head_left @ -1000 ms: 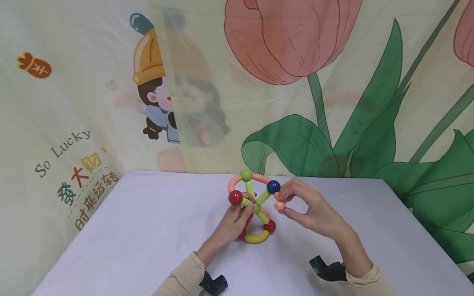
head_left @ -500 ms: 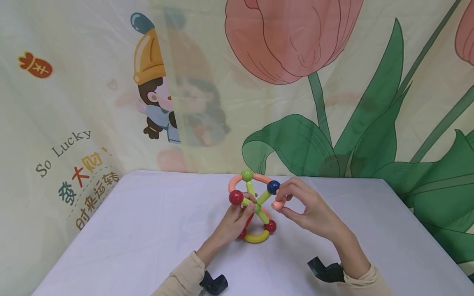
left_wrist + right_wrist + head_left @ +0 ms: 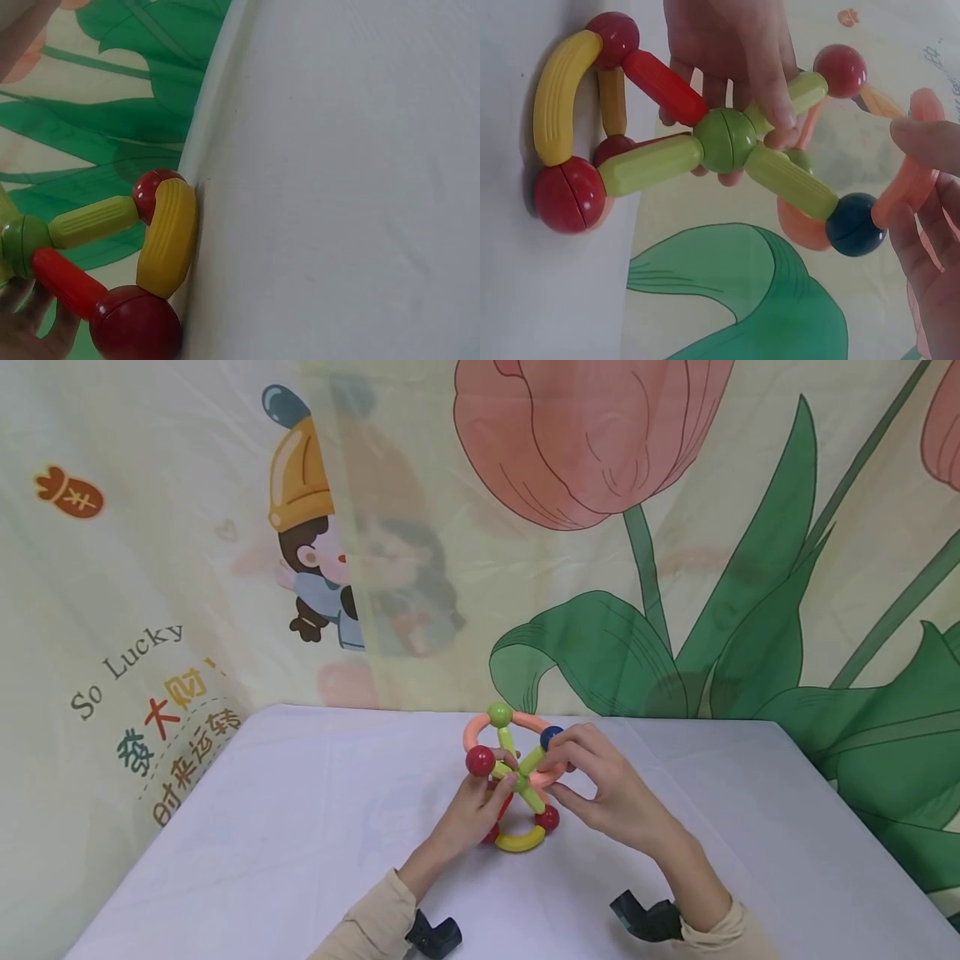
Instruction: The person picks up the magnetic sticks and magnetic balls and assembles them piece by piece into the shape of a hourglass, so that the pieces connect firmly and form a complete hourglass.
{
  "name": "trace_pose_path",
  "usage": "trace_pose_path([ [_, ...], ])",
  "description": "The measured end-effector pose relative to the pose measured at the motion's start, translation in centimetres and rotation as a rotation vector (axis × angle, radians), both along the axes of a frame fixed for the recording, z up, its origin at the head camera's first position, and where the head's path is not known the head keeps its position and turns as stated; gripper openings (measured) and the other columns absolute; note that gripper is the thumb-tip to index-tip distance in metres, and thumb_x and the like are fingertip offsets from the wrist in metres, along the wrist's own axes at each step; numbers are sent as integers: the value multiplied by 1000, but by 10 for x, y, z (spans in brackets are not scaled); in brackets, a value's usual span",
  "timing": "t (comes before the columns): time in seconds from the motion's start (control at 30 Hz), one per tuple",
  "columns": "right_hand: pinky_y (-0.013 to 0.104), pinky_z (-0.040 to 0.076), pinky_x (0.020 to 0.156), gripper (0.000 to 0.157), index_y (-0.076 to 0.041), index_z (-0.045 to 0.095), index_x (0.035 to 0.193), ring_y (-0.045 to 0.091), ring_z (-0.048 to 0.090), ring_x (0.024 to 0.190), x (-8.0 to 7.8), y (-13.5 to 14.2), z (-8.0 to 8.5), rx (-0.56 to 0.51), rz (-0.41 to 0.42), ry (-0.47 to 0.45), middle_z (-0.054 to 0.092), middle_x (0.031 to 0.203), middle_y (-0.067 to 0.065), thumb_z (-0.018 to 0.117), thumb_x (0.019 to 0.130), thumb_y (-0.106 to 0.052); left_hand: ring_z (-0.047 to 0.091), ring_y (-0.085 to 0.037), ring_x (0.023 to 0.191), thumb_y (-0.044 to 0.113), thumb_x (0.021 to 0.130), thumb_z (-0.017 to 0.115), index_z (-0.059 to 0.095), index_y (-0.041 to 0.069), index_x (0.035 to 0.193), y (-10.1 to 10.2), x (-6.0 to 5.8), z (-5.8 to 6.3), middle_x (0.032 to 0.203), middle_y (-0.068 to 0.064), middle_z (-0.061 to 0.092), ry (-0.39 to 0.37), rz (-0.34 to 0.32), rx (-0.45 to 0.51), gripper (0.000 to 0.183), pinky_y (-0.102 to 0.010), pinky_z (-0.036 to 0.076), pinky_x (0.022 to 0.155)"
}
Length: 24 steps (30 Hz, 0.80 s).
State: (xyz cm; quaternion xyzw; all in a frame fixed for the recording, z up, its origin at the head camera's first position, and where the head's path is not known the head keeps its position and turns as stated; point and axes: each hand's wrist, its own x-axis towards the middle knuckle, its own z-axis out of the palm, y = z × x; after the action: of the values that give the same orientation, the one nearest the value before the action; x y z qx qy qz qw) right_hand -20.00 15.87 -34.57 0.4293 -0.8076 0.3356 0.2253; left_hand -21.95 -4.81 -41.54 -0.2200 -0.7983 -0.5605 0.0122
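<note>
A structure of magnetic rods and balls stands upright on the table, with a green ball (image 3: 724, 140) at its hub. My left hand (image 3: 468, 814) grips it near that hub. Straight rods run outward, including a red rod (image 3: 665, 88). A yellow curved rod (image 3: 169, 240) links red balls (image 3: 135, 326) low down by the tabletop. My right hand (image 3: 618, 793) pinches an orange curved rod (image 3: 905, 196) between thumb and fingers. One end of this rod meets the blue ball (image 3: 856, 225). More orange curved rods and a green ball (image 3: 500, 715) form the top.
A white cloth covers the table (image 3: 300, 835). Behind its far edge hangs a printed curtain (image 3: 420, 677) with tulips and a cartoon figure. Black mounts (image 3: 647, 917) sit by both wrists, above beige sleeves.
My right hand has moved left and turned the orange curved rod in toward the structure, now partly covering the blue ball. My left hand keeps its grip with barely any movement.
</note>
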Motion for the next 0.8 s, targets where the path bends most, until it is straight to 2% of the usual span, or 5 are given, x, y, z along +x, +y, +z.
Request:
trace_pose_path([
  [0.1,19,46,81,19,-17,63,98,10,46,102,1,-4,-1,-1,-9,15,55,99,-6,68,84,-28,57,-19,105,20,96,53,44,17,117,1,-6,-9,119,-7,54,34,11,-5,23,-36,50,91],
  [0.2,19,44,84,18,-17,64,99,11,47,103,2,-7,-2,-4,-12,38,56,99,-7,70,84,-24,57,-17,103,26,96,53,44,18,117,1,-7,-12,120,-4,53,87,11,-3,24,-31,50,89],
  [0.37,19,43,88,16,-17,64,99,13,47,105,3,-13,-4,1,-47,75,56,101,-6,69,86,-25,56,-17,97,25,96,54,43,13,119,3,-3,-5,118,-6,53,135,26,-29,29,-25,49,85],
  [0.57,22,45,85,31,-17,63,96,14,46,103,7,-21,-5,31,-121,91,56,102,-4,78,73,-4,53,-11,83,25,94,58,43,15,119,4,-1,-7,102,0,52,175,43,-44,32,-22,49,74],
  [0.8,20,43,86,31,-16,63,96,15,47,101,9,-26,-6,14,-147,119,56,103,-3,78,73,-3,52,-10,81,26,94,57,44,17,122,8,2,-11,106,0,52,220,85,-70,31,-21,49,71],
])
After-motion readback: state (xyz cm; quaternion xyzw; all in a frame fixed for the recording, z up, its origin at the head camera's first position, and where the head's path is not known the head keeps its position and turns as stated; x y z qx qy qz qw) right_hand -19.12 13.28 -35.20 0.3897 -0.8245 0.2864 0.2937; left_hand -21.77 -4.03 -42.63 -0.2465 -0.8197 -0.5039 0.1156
